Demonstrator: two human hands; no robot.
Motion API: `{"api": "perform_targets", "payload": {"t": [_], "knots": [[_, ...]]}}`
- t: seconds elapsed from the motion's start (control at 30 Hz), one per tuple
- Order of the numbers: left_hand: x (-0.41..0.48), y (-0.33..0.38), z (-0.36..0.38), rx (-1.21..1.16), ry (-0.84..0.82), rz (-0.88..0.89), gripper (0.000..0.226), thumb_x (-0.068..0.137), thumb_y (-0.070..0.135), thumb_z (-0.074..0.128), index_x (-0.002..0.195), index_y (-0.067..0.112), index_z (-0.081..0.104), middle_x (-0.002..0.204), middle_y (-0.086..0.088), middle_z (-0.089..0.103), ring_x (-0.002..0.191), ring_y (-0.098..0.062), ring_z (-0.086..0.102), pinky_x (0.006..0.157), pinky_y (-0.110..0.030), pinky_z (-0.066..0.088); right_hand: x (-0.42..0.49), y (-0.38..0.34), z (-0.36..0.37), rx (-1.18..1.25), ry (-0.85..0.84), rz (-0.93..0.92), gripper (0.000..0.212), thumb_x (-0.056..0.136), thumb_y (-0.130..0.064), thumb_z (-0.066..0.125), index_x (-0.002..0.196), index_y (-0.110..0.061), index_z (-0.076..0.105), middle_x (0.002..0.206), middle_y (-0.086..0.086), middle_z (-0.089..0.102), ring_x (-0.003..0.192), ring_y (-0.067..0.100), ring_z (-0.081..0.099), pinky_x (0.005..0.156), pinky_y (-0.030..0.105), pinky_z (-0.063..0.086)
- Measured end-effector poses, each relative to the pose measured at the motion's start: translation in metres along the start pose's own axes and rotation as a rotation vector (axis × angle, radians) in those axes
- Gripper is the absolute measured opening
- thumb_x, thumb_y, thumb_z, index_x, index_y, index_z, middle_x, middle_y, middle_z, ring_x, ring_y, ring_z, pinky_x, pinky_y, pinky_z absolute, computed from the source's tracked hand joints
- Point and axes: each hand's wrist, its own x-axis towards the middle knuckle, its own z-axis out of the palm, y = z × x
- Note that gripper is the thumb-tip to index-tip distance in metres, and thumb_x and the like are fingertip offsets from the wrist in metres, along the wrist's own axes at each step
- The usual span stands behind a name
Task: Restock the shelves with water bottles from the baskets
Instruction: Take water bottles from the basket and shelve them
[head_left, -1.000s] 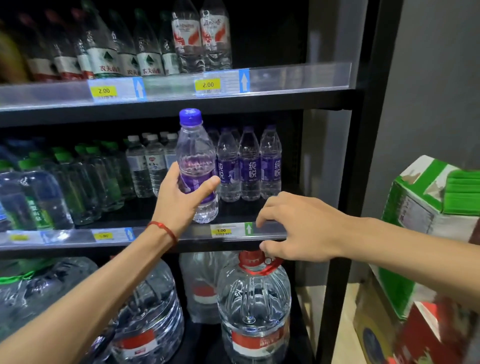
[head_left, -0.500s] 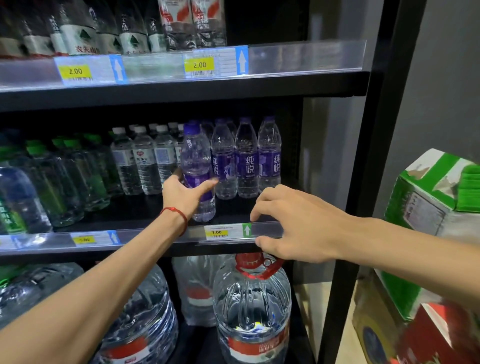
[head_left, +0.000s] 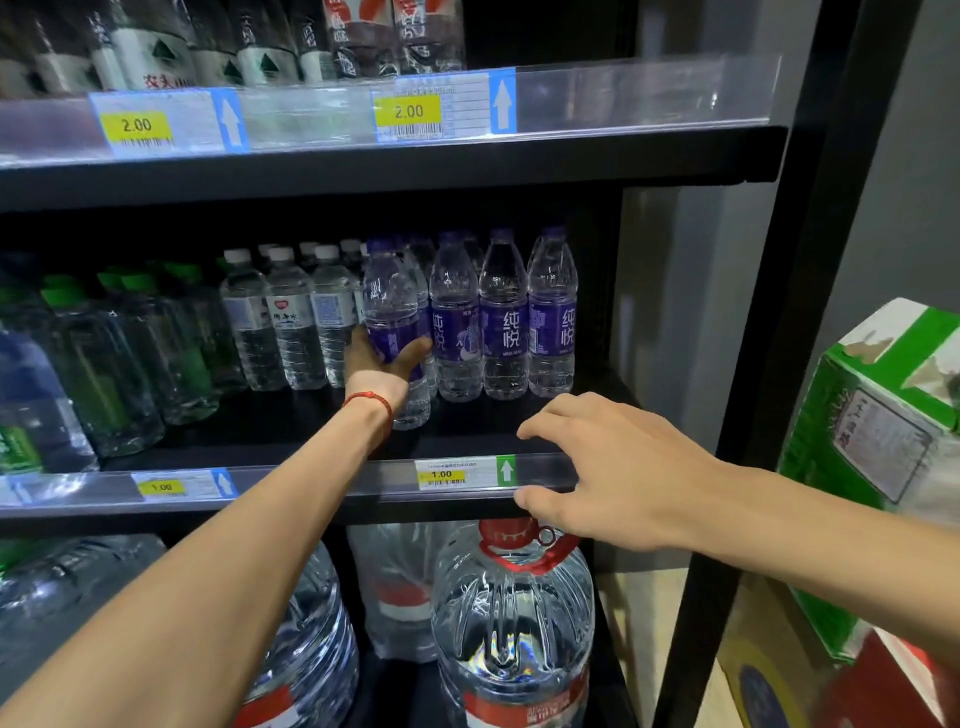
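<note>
The clear plastic water bottle with the purple label and purple cap (head_left: 390, 306) looks full, so I judge it moderately heavy for one hand. Its thin ribbed wall would give under a hard squeeze, and smooth plastic can slip. The label band at mid-height is the sensible place to hold, and that is where the left hand (head_left: 382, 371) grips it, thumb across the front and fingers wrapped behind. The body is see-through, tapering to a narrow shoulder, with ridges below the label.

The bottle is upright, with its base at or just above the black middle shelf (head_left: 291, 431); contact cannot be made out. It stands in front of the left end of a row of matching purple-labelled bottles (head_left: 504, 322), toward the shelf's right end. Just to its left are white-capped clear bottles (head_left: 291, 322). A red string bracelet (head_left: 371, 402) circles the left wrist.

The right hand (head_left: 623, 467) holds the shelf's front edge near its right corner, fingers arched over the top and thumb tucked under the clear plastic price rail (head_left: 322, 480). Below sit large clear water jugs with red caps (head_left: 511, 623). Beyond the right upright is a green-and-white carton (head_left: 878, 415).
</note>
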Motion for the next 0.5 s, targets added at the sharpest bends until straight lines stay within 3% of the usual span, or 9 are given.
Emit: {"api": "perform_targets", "payload": {"t": [0.1,0.17,0.37,0.5], "knots": [[0.001,-0.002,-0.002,0.055,0.001,0.001,0.073,0.078,0.033,0.087,0.136,0.009,0.050,0.128,-0.009,0.068,0.112,-0.023,0.065,0.096,-0.033,0.054,0.002,0.002,0.002,-0.012,-0.001,0.052,0.069,0.092,-0.069,0.051,0.149,-0.031,0.047,0.141,-0.012,0.053,0.129,0.013,0.048,0.099,0.035,0.044],[0.002,-0.003,-0.002,0.061,0.004,-0.010,0.073,0.077,0.033,0.089,0.135,0.010,0.051,0.126,-0.008,0.070,0.113,-0.025,0.066,0.103,-0.042,0.052,0.003,0.002,0.003,-0.022,0.002,0.078,0.070,0.092,-0.071,0.050,0.149,-0.030,0.047,0.140,-0.011,0.053,0.129,0.014,0.049,0.096,0.035,0.044],[0.003,-0.001,-0.004,0.110,0.010,-0.047,0.074,0.076,0.036,0.089,0.135,0.011,0.052,0.128,-0.007,0.069,0.115,-0.025,0.066,0.102,-0.037,0.051,0.000,-0.004,0.004,-0.046,-0.001,0.098,0.071,0.092,-0.072,0.049,0.149,-0.029,0.047,0.141,-0.010,0.053,0.129,0.014,0.048,0.097,0.036,0.044],[0.003,0.001,-0.014,0.253,-0.038,-0.102,0.098,0.056,0.067,0.090,0.132,0.021,0.051,0.131,-0.007,0.065,0.117,-0.027,0.064,0.103,-0.039,0.051,-0.002,-0.012,0.001,-0.040,0.022,0.091,0.070,0.092,-0.071,0.049,0.148,-0.029,0.048,0.141,-0.011,0.053,0.130,0.015,0.047,0.099,0.036,0.043]]}}
